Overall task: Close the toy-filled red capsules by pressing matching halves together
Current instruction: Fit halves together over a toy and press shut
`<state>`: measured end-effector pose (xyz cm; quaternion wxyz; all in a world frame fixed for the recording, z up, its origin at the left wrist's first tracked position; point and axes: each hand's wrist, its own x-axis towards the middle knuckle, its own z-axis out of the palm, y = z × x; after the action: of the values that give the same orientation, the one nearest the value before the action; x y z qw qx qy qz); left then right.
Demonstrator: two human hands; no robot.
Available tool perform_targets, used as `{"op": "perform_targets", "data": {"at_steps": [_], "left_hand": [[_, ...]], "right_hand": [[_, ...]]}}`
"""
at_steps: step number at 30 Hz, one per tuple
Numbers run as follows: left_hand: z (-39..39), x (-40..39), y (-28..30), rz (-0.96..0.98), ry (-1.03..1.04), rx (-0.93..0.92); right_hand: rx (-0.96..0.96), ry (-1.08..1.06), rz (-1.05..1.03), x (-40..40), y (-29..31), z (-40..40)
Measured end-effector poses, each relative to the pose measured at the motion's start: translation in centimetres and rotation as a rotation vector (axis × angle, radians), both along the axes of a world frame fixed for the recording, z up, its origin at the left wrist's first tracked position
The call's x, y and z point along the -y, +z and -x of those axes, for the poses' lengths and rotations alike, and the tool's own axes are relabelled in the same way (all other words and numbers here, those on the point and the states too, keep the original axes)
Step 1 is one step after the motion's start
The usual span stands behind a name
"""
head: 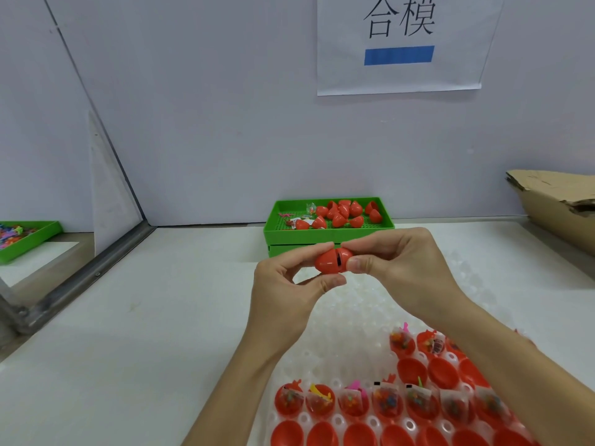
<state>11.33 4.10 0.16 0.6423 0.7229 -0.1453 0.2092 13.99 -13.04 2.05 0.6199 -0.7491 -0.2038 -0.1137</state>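
Note:
A red capsule hangs above the table between both hands, its two halves nearly joined with a dark gap showing at the seam. My left hand pinches its left half with thumb and fingers. My right hand pinches the right half. Below, a white holed tray carries a row of red halves filled with bagged toys and rows of empty red halves. My right forearm hides part of the tray.
A green tray at the back of the table holds several red capsules and loose toys. Another green tray with colourful toys sits far left behind a metal frame. A cardboard box lies at the right.

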Motion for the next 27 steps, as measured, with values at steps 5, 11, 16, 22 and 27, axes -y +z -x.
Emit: {"op": "perform_targets", "data": {"at_steps": [5, 11, 16, 22, 27], "left_hand": [[-0.19, -0.18, -0.30, -0.024, -0.006, 0.006], [0.11, 0.02, 0.04, -0.010, -0.013, 0.009], [0.14, 0.04, 0.06, -0.058, -0.004, -0.014], [0.08, 0.04, -0.26, -0.087, -0.030, -0.014], [-0.02, 0.00, -0.37, -0.038, -0.042, -0.024]], "right_hand": [[-0.047, 0.030, -0.050, -0.14, -0.10, -0.07], [-0.045, 0.063, -0.051, -0.40, -0.42, -0.12], [-0.036, 0.129, -0.056, -0.30, -0.51, 0.02], [-0.016, 0.061, -0.028, -0.24, -0.57, -0.10], [-0.014, 0.038, -0.008, -0.17, -0.47, -0.13]]}}
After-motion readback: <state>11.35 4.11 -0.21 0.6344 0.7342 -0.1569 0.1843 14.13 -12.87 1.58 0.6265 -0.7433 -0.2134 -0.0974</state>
